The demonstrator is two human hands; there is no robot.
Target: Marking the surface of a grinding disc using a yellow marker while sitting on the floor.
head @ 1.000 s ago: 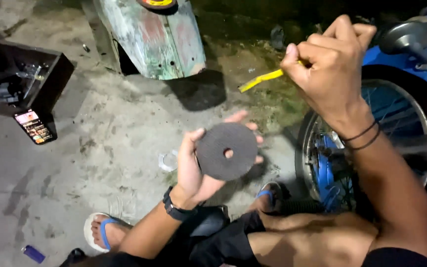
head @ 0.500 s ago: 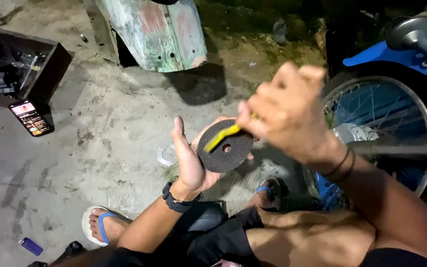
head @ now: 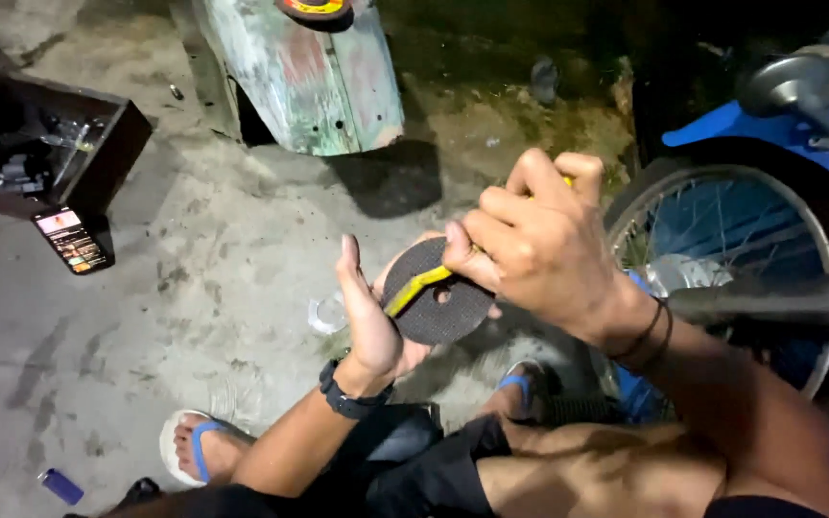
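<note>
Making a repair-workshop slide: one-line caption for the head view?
Left hand holds a dark disc while the right hand draws a yellow tool across it, beside a spoked wheel.

We see a dark grey disc (head: 438, 302) crossed by a yellow strip (head: 413, 290). The wrist strap (head: 345, 398) is black. The sandals (head: 201, 451) have blue straps on white soles. Far off stands a panel (head: 314, 82) — pale green, streaked with rust-red. At right, the wheel (head: 750, 230) has a black tyre and silver spokes against blue. Near left — a small purple lighter (head: 59, 485).
</note>
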